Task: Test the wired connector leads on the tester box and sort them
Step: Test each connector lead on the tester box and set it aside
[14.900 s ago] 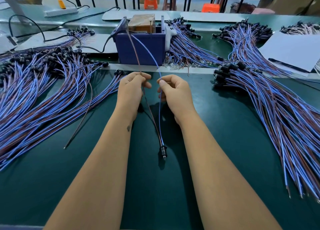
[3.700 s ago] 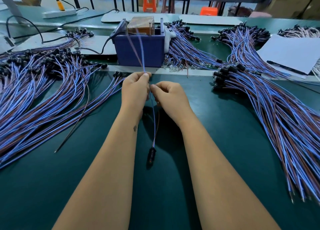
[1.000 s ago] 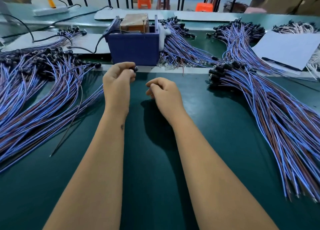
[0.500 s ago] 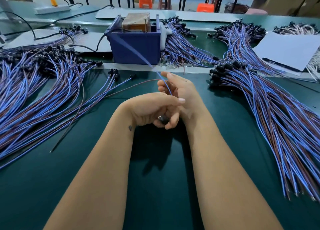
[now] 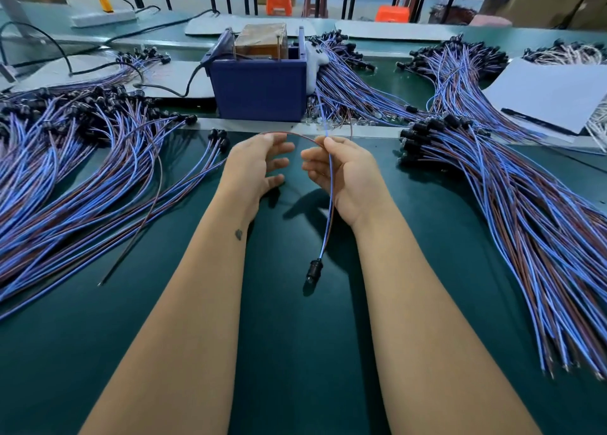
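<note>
My right hand pinches one blue-and-brown lead between thumb and forefinger. The lead's black connector hangs below that hand, just over the green mat. Its blue wire runs up from the pinch toward the blue tester box, which stands behind both hands. Its brown wire arcs left to my left hand, whose fingers are spread and relaxed, the wire touching the top of the forefinger. A brown block sits on top of the tester box.
A big pile of leads fans over the left of the mat and another pile over the right. More bundles lie behind the box. A white sheet lies far right. One loose brown wire lies left.
My hands were crossed together with the left fingers round the connector. They have drawn apart, the left hand has let go, and the connector now hangs below my right hand.
</note>
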